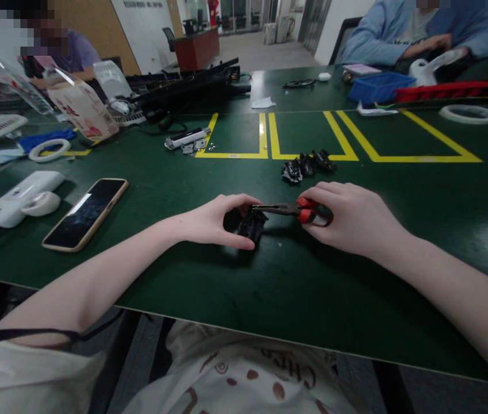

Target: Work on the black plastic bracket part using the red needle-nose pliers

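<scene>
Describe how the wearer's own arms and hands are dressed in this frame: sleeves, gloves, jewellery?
Both forearms are bare to the elbow and beyond, with no gloves, watch, rings or bracelets visible on the left hand or right hand. No sleeves reach into view. A thin dark strap crosses under the left arm near the bottom edge, over a white shirt with reddish-brown printed lettering and dots.

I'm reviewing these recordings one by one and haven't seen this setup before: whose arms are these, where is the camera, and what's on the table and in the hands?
There is no machine: a head-worn camera looks down at the wearer's own bare arms. The left hand steadies a small black plastic part on the dark green table. The right hand grips red-handled pliers, their tip at that part. Behind lie three similar black parts; a black smartphone in a tan case lies to the left. Other people sit at the far side.
</scene>
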Demonstrator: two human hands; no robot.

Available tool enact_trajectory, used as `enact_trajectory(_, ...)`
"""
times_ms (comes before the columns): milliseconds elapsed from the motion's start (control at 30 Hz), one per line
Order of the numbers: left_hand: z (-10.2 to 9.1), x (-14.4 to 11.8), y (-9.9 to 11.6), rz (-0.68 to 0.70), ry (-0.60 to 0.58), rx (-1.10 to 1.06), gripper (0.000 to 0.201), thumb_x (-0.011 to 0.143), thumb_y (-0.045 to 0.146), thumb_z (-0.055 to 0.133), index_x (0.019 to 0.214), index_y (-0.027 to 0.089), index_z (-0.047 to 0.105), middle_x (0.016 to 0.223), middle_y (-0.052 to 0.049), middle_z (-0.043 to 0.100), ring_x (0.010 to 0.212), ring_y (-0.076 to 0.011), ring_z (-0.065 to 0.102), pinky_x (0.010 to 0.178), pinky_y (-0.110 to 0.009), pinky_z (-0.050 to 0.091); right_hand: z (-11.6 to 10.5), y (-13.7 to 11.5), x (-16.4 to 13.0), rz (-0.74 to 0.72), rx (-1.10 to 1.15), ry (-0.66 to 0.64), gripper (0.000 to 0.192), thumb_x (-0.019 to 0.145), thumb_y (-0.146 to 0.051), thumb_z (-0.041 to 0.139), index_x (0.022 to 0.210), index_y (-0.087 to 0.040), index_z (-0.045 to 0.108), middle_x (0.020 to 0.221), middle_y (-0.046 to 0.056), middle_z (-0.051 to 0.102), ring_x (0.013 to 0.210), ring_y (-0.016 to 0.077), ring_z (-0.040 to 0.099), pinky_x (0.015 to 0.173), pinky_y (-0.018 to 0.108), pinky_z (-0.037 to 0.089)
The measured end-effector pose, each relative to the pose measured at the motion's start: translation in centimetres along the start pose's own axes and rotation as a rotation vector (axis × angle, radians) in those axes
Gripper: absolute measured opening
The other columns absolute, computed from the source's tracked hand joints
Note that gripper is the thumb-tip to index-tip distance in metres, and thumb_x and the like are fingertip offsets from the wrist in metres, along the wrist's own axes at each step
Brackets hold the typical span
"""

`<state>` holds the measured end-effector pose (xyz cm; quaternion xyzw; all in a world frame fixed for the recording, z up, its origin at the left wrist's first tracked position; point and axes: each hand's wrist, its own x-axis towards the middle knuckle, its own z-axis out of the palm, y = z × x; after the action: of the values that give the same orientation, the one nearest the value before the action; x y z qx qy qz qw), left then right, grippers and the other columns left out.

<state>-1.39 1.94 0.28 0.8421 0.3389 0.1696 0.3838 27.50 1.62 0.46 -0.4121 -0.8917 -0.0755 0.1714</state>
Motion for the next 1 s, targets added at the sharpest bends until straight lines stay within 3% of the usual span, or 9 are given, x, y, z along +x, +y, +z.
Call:
enact_trajectory(200, 0.1, -0.1, -0.1, -0.010, -0.010, -0.050, 0.067, 0.080, 0.046, 0.080, 0.135, 0.022, 0.052, 0.130, -0.010, 0.062, 0.118, -0.0290, 0.059, 0.101, -0.045, 0.047, -0.1, -0.3, 0.0, 0.014, 0.040, -0.006, 0.025, 0.082, -0.035, 0.054, 0.096, -0.017, 0.064, 0.089, 0.008, 0.067, 0.073, 0.0214, 0.058, 0.059, 0.033, 0.043)
enact_trajectory(367, 0.7, -0.1, 0.3, 0.038, -0.003, -0.061, 0.085, 0.072, 0.046, 0.087, 0.141, 0.022, 0.044, 0.145, -0.011, 0.054, 0.133, -0.0309, 0.051, 0.110, -0.045, 0.042, 0.0, -0.5, -0.1, 0.032, 0.094, -0.016, 0.022, 0.081, -0.036, 0.054, 0.094, -0.020, 0.061, 0.089, 0.007, 0.065, 0.075, 0.0210, 0.058, 0.059, 0.032, 0.043)
enact_trajectory(567, 0.9, 0.1, 0.9, -0.041, -0.003, -0.085, 0.071, 0.072, 0.052, 0.084, 0.124, 0.021, 0.049, 0.126, -0.011, 0.061, 0.114, -0.0300, 0.061, 0.096, -0.046, 0.050, 0.0, -0.8, -0.1, 0.048, 0.109, -0.034, 0.019, 0.080, -0.033, 0.055, 0.094, -0.021, 0.059, 0.090, 0.007, 0.066, 0.075, 0.0214, 0.058, 0.059, 0.032, 0.043)
enact_trajectory(700, 0.9, 0.3, 1.0, -0.043, -0.004, -0.076, 0.069, 0.071, 0.053, 0.084, 0.121, 0.021, 0.048, 0.123, -0.010, 0.061, 0.115, -0.0309, 0.059, 0.097, -0.047, 0.049, -0.1, -1.0, -0.1, -0.003, 0.023, 0.004, 0.019, 0.081, -0.030, 0.053, 0.095, -0.018, 0.060, 0.089, 0.010, 0.065, 0.077, 0.0237, 0.058, 0.062, 0.035, 0.045)
enact_trajectory(867, 1.0, 0.1, 0.9, -0.035, -0.003, -0.067, 0.074, 0.070, 0.053, 0.084, 0.125, 0.020, 0.047, 0.124, -0.011, 0.060, 0.117, -0.0319, 0.058, 0.099, -0.047, 0.048, -0.1, -1.2, -0.1, -0.062, -0.074, 0.046, 0.018, 0.083, -0.026, 0.052, 0.095, -0.016, 0.061, 0.088, 0.011, 0.065, 0.078, 0.0250, 0.059, 0.066, 0.036, 0.046)
enact_trajectory(1000, 1.1, 0.0, 0.6, -0.021, 0.004, -0.070, 0.087, 0.070, 0.054, 0.085, 0.139, 0.023, 0.041, 0.139, -0.012, 0.054, 0.128, -0.0340, 0.053, 0.107, -0.051, 0.043, 0.0, -1.2, -0.1, -0.060, -0.067, 0.048, 0.019, 0.084, -0.027, 0.051, 0.096, -0.017, 0.061, 0.089, 0.010, 0.065, 0.078, 0.0240, 0.058, 0.066, 0.036, 0.045)
